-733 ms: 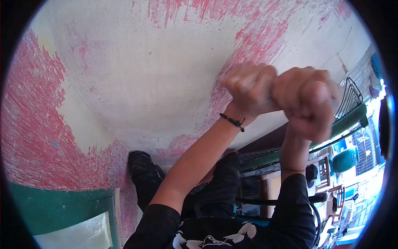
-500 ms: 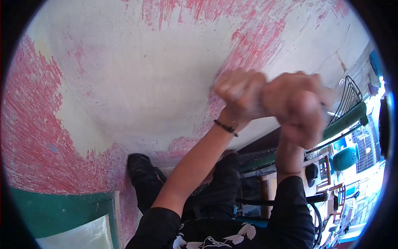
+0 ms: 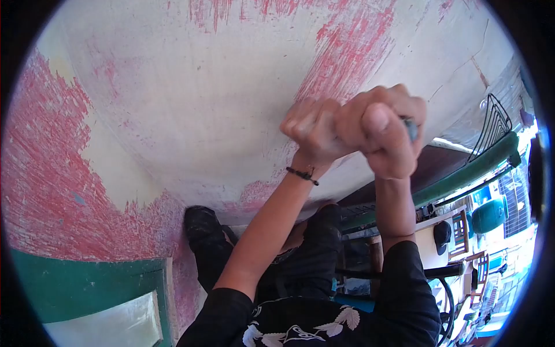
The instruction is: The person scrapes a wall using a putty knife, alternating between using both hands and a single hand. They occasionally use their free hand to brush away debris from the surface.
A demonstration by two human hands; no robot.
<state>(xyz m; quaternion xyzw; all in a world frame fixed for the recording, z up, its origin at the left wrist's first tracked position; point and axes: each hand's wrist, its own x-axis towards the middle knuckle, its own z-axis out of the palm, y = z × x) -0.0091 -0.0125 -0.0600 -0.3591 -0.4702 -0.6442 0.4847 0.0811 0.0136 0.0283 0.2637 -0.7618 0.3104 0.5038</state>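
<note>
Left to right, a ragged patch of worn pink paint (image 3: 52, 179) lies at nine o'clock on the rough off-white plaster wall (image 3: 173, 104), and at one o'clock the left hand (image 3: 312, 130) has its fingers curled tight, though what they enclose is hidden. Just beside it at two o'clock, the right hand (image 3: 384, 127) is closed round a mostly hidden object with a rounded grey-green end (image 3: 411, 129) showing. Keeping both fists aligned and wrists firm should, I judge, help steady that object.
</note>
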